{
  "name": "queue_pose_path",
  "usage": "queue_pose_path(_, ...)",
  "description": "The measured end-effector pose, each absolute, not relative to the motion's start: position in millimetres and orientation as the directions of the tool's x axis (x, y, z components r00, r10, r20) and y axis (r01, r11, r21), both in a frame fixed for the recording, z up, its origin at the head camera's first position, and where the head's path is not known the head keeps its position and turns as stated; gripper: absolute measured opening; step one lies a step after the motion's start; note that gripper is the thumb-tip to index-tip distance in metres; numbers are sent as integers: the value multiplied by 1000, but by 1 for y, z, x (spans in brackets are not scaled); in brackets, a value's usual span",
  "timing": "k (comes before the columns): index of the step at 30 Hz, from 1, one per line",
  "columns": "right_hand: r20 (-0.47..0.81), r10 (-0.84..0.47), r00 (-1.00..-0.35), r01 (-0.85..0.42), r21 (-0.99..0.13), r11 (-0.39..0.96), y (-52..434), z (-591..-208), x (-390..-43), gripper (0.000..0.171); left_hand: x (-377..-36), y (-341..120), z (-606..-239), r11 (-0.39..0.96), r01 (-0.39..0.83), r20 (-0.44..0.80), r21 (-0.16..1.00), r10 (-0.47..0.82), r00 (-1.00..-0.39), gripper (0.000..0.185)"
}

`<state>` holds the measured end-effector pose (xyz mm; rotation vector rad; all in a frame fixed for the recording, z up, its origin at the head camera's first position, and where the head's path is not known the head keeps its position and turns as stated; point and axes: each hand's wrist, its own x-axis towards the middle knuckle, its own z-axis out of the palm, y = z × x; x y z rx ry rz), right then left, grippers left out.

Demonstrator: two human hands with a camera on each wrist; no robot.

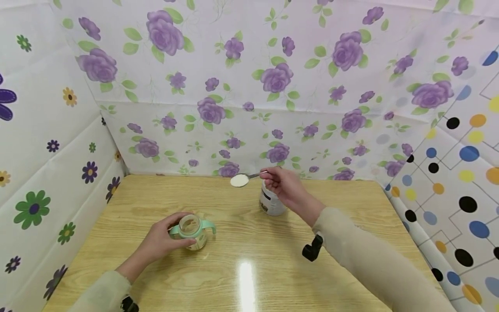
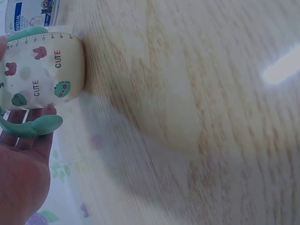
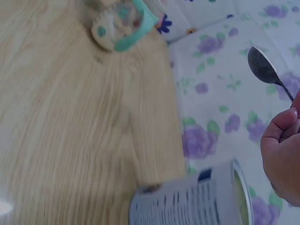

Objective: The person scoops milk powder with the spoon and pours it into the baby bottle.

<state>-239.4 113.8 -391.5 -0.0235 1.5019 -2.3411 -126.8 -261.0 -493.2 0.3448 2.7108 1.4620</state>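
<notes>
The left hand (image 1: 163,240) curls its fingers (image 2: 28,140) round a small bottle (image 1: 192,231) with mint-green handles, standing upright on the bench (image 1: 241,277) toward the left front. The right hand (image 1: 284,186) pinches a metal spoon (image 1: 245,178) heaped with white powder (held level, above the bench's back edge), just over an open tin (image 1: 270,203) standing mid-bench, well apart from the bottle.
</notes>
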Motion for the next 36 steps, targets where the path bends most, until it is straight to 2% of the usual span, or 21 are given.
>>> queue_pose_path(10, -184, -384, -905, 322, -886, -334, 50, -397, -223, 25, -128, -260, -494, 533, 175, 67, 828, 216, -974, 76)
queue_pose_path(15, -185, -417, -890, 336, -884, -325, 30, -401, -217, 32, -128, -261, -494, 539, 177, 70, 823, 213, -975, 76)
queue_pose_path(23, -176, -489, -854, 331, -910, -251, 17, -416, -210, 35, -131, -261, -494, 561, 173, 74, 810, 196, -978, 74)
queue_pose_path(36, -151, -510, -847, 262, -953, -153, 7, -434, -201, 40, -132, -261, -493, 551, 180, 81, 815, 198, -977, 71)
